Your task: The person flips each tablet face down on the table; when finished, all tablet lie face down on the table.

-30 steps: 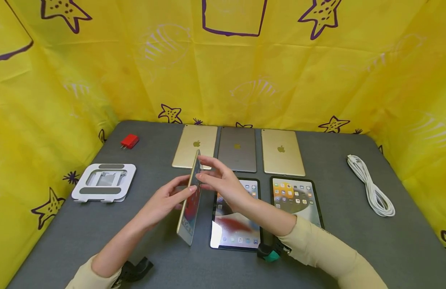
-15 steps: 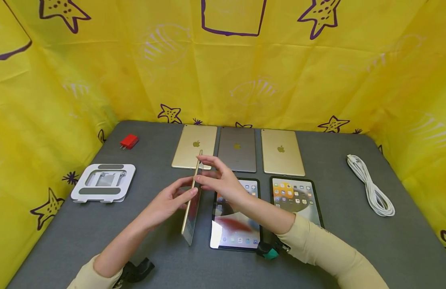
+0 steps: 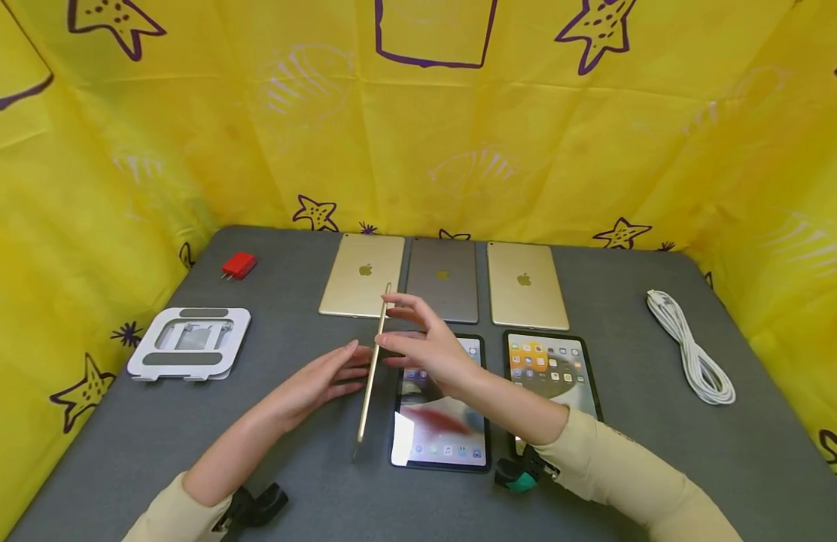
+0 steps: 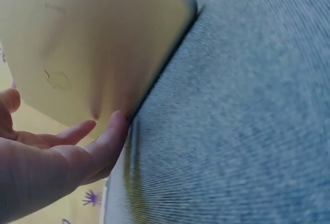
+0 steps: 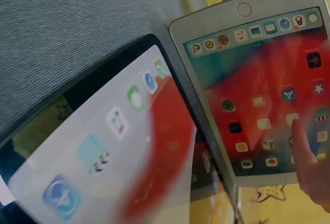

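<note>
A tablet with a gold back [image 4: 103, 43] and a white-bezelled lit screen [image 5: 268, 95] stands on edge on the grey table, seen almost edge-on in the head view. My right hand [image 3: 435, 350] holds its upper edge with thumb and index fingertips, other fingers on the screen side. On the back side, my left hand [image 3: 310, 388] has extended fingers touching the lower part of the back; its thumb is off the tablet. Just right of the held tablet lies a lit tablet with a black bezel [image 3: 439, 440], partly under my right hand.
A second lit black-bezelled tablet [image 3: 554, 373] lies to the right. Behind are a gold tablet [image 3: 361, 290], a grey tablet [image 3: 442, 290] and another gold tablet [image 3: 527, 290], backs up. Around them: a white folding stand [image 3: 188, 343], a red charger [image 3: 238, 265] and a white cable [image 3: 692, 350].
The held tablet has turned from showing its screen to nearly edge-on, shifting slightly right at the top. My left hand's thumb has left its edge, and the fingers now lie against the back.
</note>
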The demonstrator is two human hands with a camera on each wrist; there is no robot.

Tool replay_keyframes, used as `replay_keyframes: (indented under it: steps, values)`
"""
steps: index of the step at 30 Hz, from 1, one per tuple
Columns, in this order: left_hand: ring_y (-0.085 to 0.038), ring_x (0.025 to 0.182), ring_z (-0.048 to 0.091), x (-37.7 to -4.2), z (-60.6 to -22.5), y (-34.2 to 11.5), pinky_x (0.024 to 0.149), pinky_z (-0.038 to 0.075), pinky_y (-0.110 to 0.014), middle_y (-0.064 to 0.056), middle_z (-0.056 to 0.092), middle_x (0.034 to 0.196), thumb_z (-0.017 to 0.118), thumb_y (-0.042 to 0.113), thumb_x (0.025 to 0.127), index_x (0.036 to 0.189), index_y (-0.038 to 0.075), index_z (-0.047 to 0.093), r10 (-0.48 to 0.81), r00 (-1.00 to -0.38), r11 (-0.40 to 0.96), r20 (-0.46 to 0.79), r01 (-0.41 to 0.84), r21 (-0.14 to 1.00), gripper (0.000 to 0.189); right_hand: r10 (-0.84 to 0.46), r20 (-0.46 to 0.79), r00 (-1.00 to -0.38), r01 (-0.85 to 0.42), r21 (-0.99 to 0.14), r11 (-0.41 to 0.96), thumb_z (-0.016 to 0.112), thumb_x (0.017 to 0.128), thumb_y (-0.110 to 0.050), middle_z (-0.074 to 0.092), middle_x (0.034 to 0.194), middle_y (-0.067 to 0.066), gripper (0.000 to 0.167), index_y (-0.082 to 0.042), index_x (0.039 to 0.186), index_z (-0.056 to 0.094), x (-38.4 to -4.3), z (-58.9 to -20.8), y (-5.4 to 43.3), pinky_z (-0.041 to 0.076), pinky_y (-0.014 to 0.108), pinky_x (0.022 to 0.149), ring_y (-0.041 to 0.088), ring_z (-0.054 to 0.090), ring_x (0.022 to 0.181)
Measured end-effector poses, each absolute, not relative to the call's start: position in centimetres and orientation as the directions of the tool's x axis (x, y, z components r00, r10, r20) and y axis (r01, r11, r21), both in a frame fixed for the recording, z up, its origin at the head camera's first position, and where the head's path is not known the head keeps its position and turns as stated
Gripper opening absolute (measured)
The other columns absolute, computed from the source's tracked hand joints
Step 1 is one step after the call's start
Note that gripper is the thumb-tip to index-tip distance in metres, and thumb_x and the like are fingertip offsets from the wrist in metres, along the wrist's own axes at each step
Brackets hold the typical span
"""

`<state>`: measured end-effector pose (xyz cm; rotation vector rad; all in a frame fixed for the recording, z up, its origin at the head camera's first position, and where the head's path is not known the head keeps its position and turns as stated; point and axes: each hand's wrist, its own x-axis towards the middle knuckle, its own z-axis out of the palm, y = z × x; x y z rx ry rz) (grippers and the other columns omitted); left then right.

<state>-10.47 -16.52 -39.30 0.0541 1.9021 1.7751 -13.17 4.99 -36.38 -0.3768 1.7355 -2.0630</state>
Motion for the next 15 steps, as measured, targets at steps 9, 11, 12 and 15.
replay_keyframes:
  steps: [9, 11, 12, 15]
  values:
    - [-0.039, 0.139, 0.031, -11.0, -39.8, -16.9, 0.112, 0.032, -0.046, -0.028, 0.033, 0.150, 0.035, 0.048, 0.104, 0.147, -0.009, 0.027, 0.402, -0.839, 0.095, -0.367, -0.361, 0.928, 0.072, -0.474, -0.097, -0.875, 0.212, -0.957, -0.196, 0.065, 0.094, -0.010, 0.044, 0.142, 0.017, 0.059, -0.025, 0.146, 0.041, -12.3, -36.8, 7.1, 0.056, 0.048, 0.081, 0.036, 0.060, 0.108]
    - [-0.039, 0.139, 0.031, -11.0, -39.8, -16.9, 0.112, 0.032, -0.046, -0.028, 0.032, 0.151, 0.035, 0.048, 0.104, 0.147, -0.009, 0.027, 0.407, -0.839, 0.092, -0.362, -0.357, 0.930, 0.072, -0.471, -0.101, -0.876, 0.221, -0.953, -0.206, 0.064, 0.095, -0.010, 0.047, 0.140, 0.018, 0.060, -0.027, 0.147, 0.040, -12.2, -37.1, 7.4, 0.056, 0.047, 0.081, 0.033, 0.063, 0.105]
    - [-0.039, 0.139, 0.031, -11.0, -39.8, -16.9, 0.111, 0.032, -0.045, -0.027, 0.032, 0.151, 0.036, 0.047, 0.105, 0.147, -0.009, 0.027, 0.403, -0.839, 0.093, -0.365, -0.359, 0.929, 0.071, -0.466, -0.107, -0.878, 0.226, -0.952, -0.208, 0.064, 0.095, -0.010, 0.048, 0.139, 0.018, 0.062, -0.028, 0.148, 0.039, -12.1, -37.2, 7.6, 0.056, 0.047, 0.080, 0.032, 0.064, 0.104]
    - [-0.037, 0.139, 0.032, -11.0, -40.0, -16.9, 0.111, 0.034, -0.044, -0.026, 0.033, 0.151, 0.036, 0.046, 0.105, 0.147, -0.007, 0.029, 0.388, -0.841, 0.100, -0.377, -0.368, 0.924, 0.069, -0.448, -0.140, -0.883, 0.254, -0.945, -0.205, 0.065, 0.095, -0.011, 0.051, 0.138, 0.020, 0.064, -0.027, 0.150, 0.037, -12.0, -37.6, 8.0, 0.056, 0.043, 0.080, 0.030, 0.066, 0.102]
